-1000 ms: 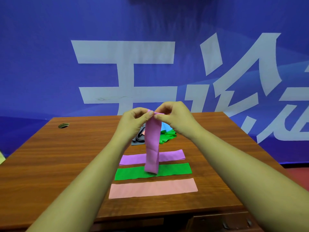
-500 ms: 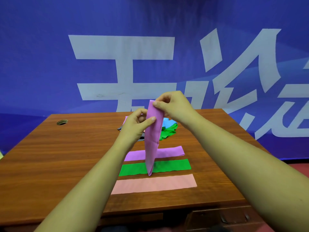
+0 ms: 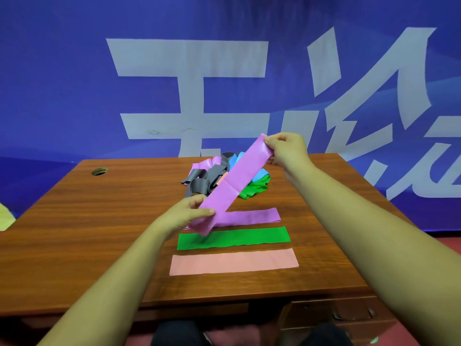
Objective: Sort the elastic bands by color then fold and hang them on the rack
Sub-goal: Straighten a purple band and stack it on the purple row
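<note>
I hold a purple elastic band [image 3: 234,181] stretched slantwise above the table. My right hand [image 3: 287,149] pinches its upper end and my left hand [image 3: 185,214] pinches its lower end. Under it, three bands lie flat in rows: a purple one [image 3: 252,216], a green one [image 3: 234,238] and a pink one [image 3: 234,261] nearest me. A tangled pile of grey, blue, green and pink bands [image 3: 212,174] sits behind, partly hidden by the held band. No rack is in view.
The wooden table [image 3: 87,233] has a round cable hole [image 3: 99,171] at its far left. A blue banner with white characters [image 3: 174,71] hangs behind. A drawer front [image 3: 331,314] sits below the table's near right edge.
The purple band hung folded and vertical from both hands. Now my left hand has slid down to its lower end and pulled it out into a slanted, stretched strip.
</note>
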`<act>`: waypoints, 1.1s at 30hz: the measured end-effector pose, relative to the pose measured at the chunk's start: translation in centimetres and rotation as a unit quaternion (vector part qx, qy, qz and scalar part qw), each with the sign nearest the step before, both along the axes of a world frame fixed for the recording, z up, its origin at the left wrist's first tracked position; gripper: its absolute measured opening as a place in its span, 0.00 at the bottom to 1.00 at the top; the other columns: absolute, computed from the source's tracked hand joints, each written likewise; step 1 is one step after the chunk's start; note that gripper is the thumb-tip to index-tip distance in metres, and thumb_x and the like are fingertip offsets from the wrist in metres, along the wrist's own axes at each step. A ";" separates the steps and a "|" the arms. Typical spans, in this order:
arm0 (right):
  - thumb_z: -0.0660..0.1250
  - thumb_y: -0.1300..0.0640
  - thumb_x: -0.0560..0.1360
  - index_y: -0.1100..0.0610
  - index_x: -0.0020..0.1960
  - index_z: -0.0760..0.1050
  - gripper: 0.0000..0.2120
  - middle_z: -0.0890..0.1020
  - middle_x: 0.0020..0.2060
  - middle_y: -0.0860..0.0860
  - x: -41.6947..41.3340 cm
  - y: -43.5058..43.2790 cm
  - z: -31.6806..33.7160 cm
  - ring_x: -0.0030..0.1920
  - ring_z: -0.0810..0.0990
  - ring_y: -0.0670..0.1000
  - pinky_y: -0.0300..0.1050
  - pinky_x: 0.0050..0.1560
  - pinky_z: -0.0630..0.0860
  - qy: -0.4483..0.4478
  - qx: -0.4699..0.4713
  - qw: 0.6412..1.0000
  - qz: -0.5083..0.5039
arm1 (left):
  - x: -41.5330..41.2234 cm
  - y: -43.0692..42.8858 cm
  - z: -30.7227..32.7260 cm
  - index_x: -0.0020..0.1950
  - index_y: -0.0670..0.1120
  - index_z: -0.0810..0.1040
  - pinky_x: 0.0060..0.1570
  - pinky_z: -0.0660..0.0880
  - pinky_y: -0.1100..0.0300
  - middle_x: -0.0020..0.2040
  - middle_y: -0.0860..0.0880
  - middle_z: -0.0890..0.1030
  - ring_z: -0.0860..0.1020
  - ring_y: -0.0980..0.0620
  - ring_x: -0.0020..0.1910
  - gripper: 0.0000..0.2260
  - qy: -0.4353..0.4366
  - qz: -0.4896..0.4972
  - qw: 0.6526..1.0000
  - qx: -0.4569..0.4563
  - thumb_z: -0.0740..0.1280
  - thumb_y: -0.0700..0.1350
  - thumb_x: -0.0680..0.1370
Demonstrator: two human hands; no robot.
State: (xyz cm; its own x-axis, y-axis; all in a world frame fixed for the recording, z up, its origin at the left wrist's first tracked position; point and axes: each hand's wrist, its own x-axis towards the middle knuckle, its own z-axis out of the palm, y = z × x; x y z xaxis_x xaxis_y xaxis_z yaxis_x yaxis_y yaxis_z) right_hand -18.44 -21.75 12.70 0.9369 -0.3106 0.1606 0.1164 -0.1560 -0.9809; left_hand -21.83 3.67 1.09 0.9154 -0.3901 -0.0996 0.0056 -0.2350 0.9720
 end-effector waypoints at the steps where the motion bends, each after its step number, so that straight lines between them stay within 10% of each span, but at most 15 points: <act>1: 0.66 0.61 0.78 0.65 0.44 0.79 0.08 0.78 0.38 0.58 0.0 -0.2 -0.3 0.36 0.78 0.53 0.39 0.28 0.77 0.001 0.006 1.000 -0.005 | 0.1 0.4 -0.3 0.55 0.42 0.79 0.48 0.77 0.57 0.50 0.45 0.84 0.81 0.52 0.47 0.22 0.003 -0.007 1.000 -0.001 0.75 0.53 0.66; 7: 0.67 0.61 0.76 0.62 0.36 0.75 0.10 0.76 0.36 0.58 0.9 -2.0 -3.1 0.38 0.76 0.55 0.60 0.46 0.81 0.030 0.058 0.995 -0.078 | 0.4 2.6 -1.8 0.48 0.41 0.77 0.36 0.75 0.65 0.40 0.48 0.82 0.79 0.54 0.36 0.01 0.046 0.032 0.998 0.000 0.69 0.37 0.77; 14: 0.66 0.64 0.78 0.58 0.38 0.74 0.10 0.79 0.38 0.57 0.9 -3.6 -8.4 0.34 0.78 0.51 0.47 0.35 0.81 0.109 0.090 0.986 -0.086 | 1.0 3.7 -3.3 0.49 0.46 0.78 0.30 0.75 0.65 0.43 0.44 0.78 0.75 0.53 0.34 0.06 0.095 0.209 0.967 -0.107 0.63 0.37 0.80; 18: 0.67 0.64 0.76 0.62 0.44 0.78 0.03 0.79 0.35 0.57 0.6 -4.5 -11.8 0.27 0.75 0.49 0.36 0.20 0.72 0.173 0.048 0.981 -0.069 | 1.4 3.4 -3.3 0.55 0.44 0.75 0.24 0.69 0.65 0.36 0.44 0.77 0.70 0.54 0.26 0.06 0.006 0.283 0.959 -0.007 0.66 0.37 0.79; 27: 0.74 0.58 0.72 0.56 0.37 0.79 0.06 0.83 0.39 0.52 1.3 -5.5 -16.5 0.44 0.81 0.53 0.51 0.49 0.78 0.203 -0.138 0.965 -0.090 | 4.0 3.6 -5.6 0.48 0.48 0.79 0.39 0.69 0.57 0.43 0.44 0.80 0.75 0.50 0.40 0.04 -0.074 0.244 0.946 0.201 0.66 0.40 0.78; 33: 0.72 0.55 0.74 0.56 0.44 0.78 0.05 0.81 0.42 0.50 1.7 -5.2 -18.0 0.44 0.79 0.50 0.45 0.39 0.74 0.196 -0.236 0.948 -0.083 | 4.4 3.5 -7.1 0.53 0.50 0.78 0.37 0.71 0.60 0.42 0.48 0.78 0.75 0.51 0.39 0.09 -0.070 0.212 0.943 0.245 0.67 0.39 0.76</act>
